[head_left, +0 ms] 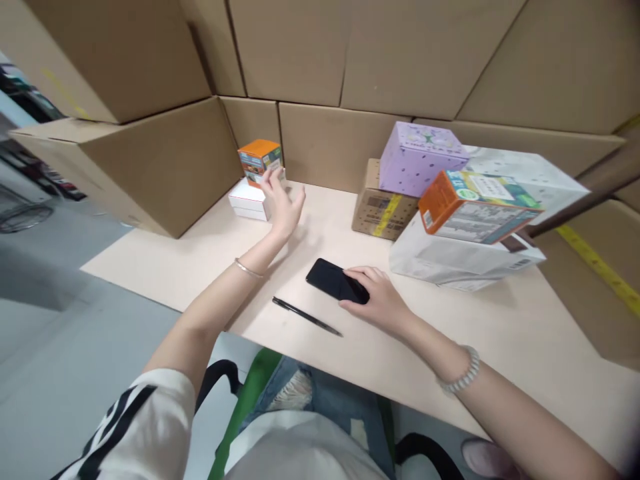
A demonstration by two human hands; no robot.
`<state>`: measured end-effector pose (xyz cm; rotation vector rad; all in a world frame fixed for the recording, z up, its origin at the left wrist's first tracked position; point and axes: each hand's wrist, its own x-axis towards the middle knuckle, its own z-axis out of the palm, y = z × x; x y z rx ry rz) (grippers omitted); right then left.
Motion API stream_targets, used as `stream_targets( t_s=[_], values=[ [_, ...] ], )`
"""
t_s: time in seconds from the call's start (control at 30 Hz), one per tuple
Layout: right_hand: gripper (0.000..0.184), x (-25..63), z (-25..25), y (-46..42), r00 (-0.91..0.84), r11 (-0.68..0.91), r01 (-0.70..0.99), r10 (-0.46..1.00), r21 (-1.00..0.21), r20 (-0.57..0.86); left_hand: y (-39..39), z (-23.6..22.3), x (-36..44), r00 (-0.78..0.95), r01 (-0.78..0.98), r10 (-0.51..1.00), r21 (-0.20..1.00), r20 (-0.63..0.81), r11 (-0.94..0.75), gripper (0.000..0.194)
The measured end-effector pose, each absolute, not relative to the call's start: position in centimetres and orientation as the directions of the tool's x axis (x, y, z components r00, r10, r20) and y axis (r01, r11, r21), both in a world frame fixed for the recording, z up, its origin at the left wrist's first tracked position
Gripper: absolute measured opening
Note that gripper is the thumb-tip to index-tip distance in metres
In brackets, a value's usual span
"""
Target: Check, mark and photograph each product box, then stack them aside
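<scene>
My right hand (383, 297) closes around the right end of a black smartphone (327, 277), which lies on the table. A black pen (306, 315) rests in front of the phone, nearer the table's edge. Farther back on the left, my left hand (284, 205) is raised with thumb and fingers apart and nothing visible between them. It is beside a small orange box (260, 152) standing on a white box (249, 200). Whether the fingertips touch the orange box I cannot tell.
To the right, a purple box (423, 157) sits on a brown carton (377, 210). Beside it an orange-and-white box (475, 207) lies on white packages (450, 257). Large cardboard boxes (145, 167) wall the table (200, 267) at the left and back.
</scene>
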<state>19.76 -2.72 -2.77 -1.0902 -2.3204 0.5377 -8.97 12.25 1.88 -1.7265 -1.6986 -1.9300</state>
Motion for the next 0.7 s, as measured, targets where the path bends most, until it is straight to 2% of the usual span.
stream_targets(
  t_s=[0.1, 0.2, 0.3, 0.43, 0.5, 0.57, 0.7],
  values=[
    [0.052, 19.4, -3.4, -2.4, -0.504, 0.589, 0.619, 0.805, -0.519, 0.313, 14.1, 2.4, -12.7, -0.564, 0.575, 0.594, 0.789, 0.574, -0.216, 0.097],
    [0.053, 19.1, -3.6, -2.1, -0.482, 0.573, 0.652, 0.819, -0.497, 0.312, 15.5, 4.0, -14.6, -0.633, 0.492, 0.642, 0.865, 0.433, -0.098, 0.115],
    [0.054, 19.0, -3.5, -2.0, -0.484, 0.568, 0.66, 0.822, -0.491, 0.301, 16.4, 5.4, -15.5, -0.655, 0.45, 0.67, 0.892, 0.35, -0.026, 0.115],
    [0.054, 19.1, -3.1, -2.1, -0.496, 0.566, 0.653, 0.821, -0.503, 0.282, 16.3, 5.7, -15.7, -0.647, 0.425, 0.68, 0.904, 0.343, -0.052, 0.088],
    [0.051, 19.2, -2.9, -2.1, -0.495, 0.562, 0.64, 0.823, -0.524, 0.278, 15.2, 5.0, -14.9, -0.591, 0.437, 0.695, 0.887, 0.41, -0.152, 0.076],
    [0.05, 19.3, -3.0, -2.1, -0.472, 0.546, 0.624, 0.834, -0.559, 0.287, 13.3, 3.8, -13.3, -0.465, 0.413, 0.754, 0.867, 0.465, -0.28, 0.072],
    [0.065, 19.5, -3.1, -2.0, -0.334, 0.469, 0.534, 0.881, -0.703, 0.334, 7.5, 1.2, -8.6, -0.022, 0.254, 0.896, 0.869, 0.444, -0.424, 0.085]
  ],
)
